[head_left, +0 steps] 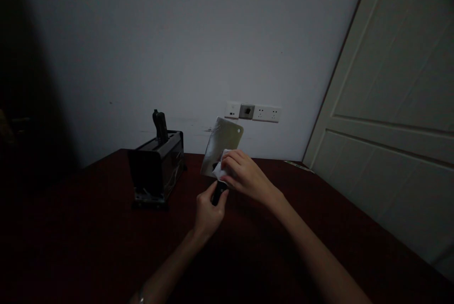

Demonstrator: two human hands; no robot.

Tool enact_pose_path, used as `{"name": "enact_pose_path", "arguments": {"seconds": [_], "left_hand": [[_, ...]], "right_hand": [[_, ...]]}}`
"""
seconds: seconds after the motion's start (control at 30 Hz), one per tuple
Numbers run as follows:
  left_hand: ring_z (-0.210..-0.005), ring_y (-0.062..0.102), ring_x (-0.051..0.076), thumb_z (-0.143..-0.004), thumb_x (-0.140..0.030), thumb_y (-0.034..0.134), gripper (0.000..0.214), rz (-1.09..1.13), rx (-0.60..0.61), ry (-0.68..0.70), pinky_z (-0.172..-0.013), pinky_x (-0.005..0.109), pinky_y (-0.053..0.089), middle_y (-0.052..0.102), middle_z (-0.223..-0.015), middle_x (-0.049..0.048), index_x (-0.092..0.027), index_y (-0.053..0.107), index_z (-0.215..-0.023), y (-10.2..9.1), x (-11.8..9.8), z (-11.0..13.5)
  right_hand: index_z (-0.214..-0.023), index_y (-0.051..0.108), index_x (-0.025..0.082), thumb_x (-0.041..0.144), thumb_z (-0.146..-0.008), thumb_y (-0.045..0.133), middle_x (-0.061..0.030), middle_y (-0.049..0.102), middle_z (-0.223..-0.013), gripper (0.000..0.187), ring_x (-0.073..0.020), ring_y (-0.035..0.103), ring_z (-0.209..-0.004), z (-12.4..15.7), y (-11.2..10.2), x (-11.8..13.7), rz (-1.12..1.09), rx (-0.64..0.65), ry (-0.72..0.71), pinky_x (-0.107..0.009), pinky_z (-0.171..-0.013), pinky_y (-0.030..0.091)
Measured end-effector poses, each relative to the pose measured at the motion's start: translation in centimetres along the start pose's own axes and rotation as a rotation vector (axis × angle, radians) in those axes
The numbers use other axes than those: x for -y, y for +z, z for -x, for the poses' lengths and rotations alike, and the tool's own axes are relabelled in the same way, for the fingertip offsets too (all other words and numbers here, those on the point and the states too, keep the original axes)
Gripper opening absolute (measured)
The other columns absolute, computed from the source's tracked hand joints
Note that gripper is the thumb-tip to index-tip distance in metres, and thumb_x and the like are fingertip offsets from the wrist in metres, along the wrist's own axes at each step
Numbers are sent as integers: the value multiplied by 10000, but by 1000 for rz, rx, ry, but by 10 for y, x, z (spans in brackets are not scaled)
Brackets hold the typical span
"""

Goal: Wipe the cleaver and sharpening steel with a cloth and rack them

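A cleaver (224, 134) with a broad shiny blade and a black handle is held up over the table, its blade pointing up and away from me. My left hand (209, 212) is closed around the black handle. In my right hand (244, 174) is a crumpled white cloth (220, 171), pinched against the lower blade near the handle. Whether it is cloth or paper is hard to tell in the dim light. To the left stands a dark knife block (152, 167), with black handles (161, 125) sticking up from its top.
The dark red table (269, 247) reaches back to a pale wall (177, 48). Wall sockets (267, 113) sit low on that wall behind the cleaver. A white panelled door (390, 105) borders the table on the right. The far left is in deep shadow.
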State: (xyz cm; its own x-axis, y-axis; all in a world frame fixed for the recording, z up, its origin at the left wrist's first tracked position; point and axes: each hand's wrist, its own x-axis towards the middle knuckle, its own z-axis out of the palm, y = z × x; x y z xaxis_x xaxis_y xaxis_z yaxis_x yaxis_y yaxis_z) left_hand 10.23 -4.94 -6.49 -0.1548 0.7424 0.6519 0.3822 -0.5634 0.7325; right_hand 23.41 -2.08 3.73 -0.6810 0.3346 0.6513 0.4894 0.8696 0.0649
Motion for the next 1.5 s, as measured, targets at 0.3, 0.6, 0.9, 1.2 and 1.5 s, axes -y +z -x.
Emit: {"name": "enact_pose_path", "arguments": {"seconds": [0.3, 0.6, 0.9, 1.2, 1.5], "left_hand": [[-689, 596, 154, -792, -285, 547, 249, 4, -13, 12, -642, 218, 459, 653, -800, 54, -107, 631, -945, -2, -1, -1], [-640, 580, 146, -770, -330, 563, 279, 72, 21, -99, -578, 208, 447, 645, -742, 41, -117, 637, -933, 2, 2, -1], [-405, 458, 77, -732, -361, 594, 273, 228, 45, -238, -382, 168, 347, 533, -535, -15, -102, 600, -819, -1, -5, -5], [-338, 440, 68, -709, -432, 594, 313, 430, 86, -357, -314, 175, 327, 531, -536, -19, -130, 517, -691, -7, -14, -11], [-311, 410, 69, -719, -410, 581, 286, 470, 133, -350, -310, 176, 309, 484, -452, -48, -137, 510, -668, -9, -20, -10]], "right_hand": [[-992, 502, 195, 203, -787, 543, -100, 545, -1080, 209, -238, 458, -1054, 2, -2, 0, -48, 9, -17, -395, -865, 398], [-950, 518, 214, 227, -815, 534, -67, 587, -998, 136, -211, 497, -979, 2, 12, -11, -154, -122, 28, -369, -825, 387], [-921, 543, 214, 274, -753, 597, -42, 583, -920, 186, -183, 563, -867, 10, -1, -50, -408, -679, 340, -349, -793, 465], [-827, 591, 181, 248, -691, 561, -40, 635, -816, 155, -183, 595, -770, 34, -16, -101, -180, -639, 630, -338, -753, 473], [-878, 648, 192, 163, -703, 540, -65, 682, -880, 208, -192, 620, -806, 66, 31, -98, -8, 176, 767, -282, -689, 448]]}}
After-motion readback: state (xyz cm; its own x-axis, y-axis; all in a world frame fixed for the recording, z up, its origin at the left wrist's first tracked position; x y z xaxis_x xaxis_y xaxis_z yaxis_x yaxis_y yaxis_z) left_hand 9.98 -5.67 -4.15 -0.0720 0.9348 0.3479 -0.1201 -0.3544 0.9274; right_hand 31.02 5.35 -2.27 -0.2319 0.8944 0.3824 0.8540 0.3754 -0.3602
